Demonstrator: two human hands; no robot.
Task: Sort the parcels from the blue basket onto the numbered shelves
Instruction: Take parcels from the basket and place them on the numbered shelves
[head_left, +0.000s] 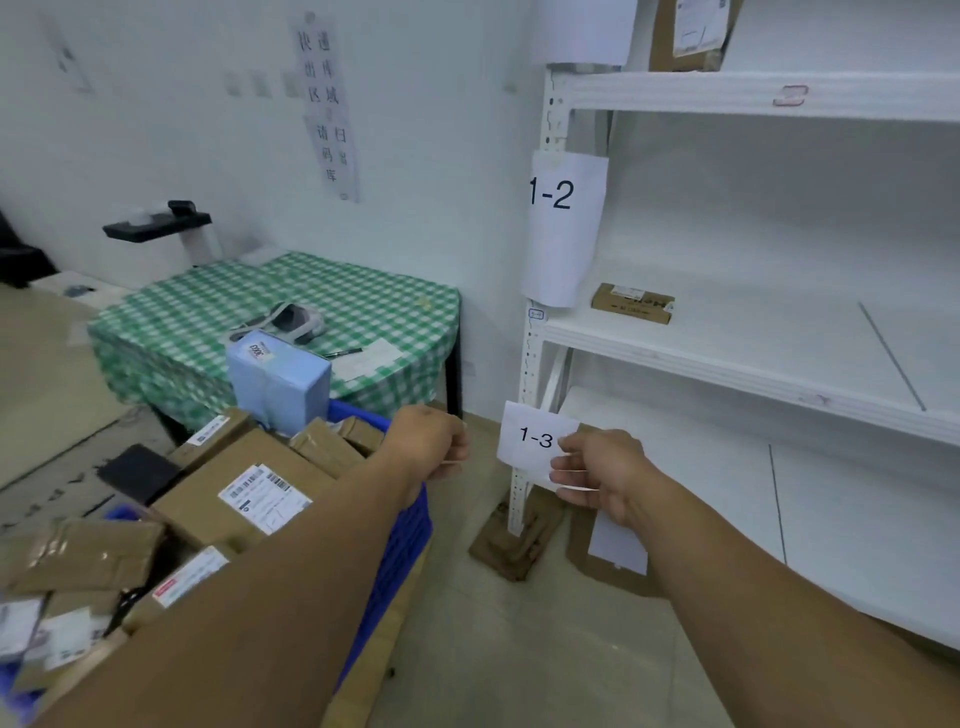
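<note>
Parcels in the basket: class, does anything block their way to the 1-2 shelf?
Nothing visible does: the parcels lie uncovered, and the shelf has an open front, with one small box at its left.

Shelf rack (727, 96): one, three boards in view. Paper tags (563, 223) on its front post: three. Shelved parcels (631, 304) on its boards: two. Floor parcels (511, 545) at its foot: two.

Left of the rack:
- blue basket (405, 535): one
- pale blue box (280, 384): one
- basket parcels (208, 499): seven or more, the rest hidden
- checked table (332, 291): one

Before the rack: left hand (428, 441) and right hand (602, 473), two, each pinching a thin white slip (571, 471).
</note>
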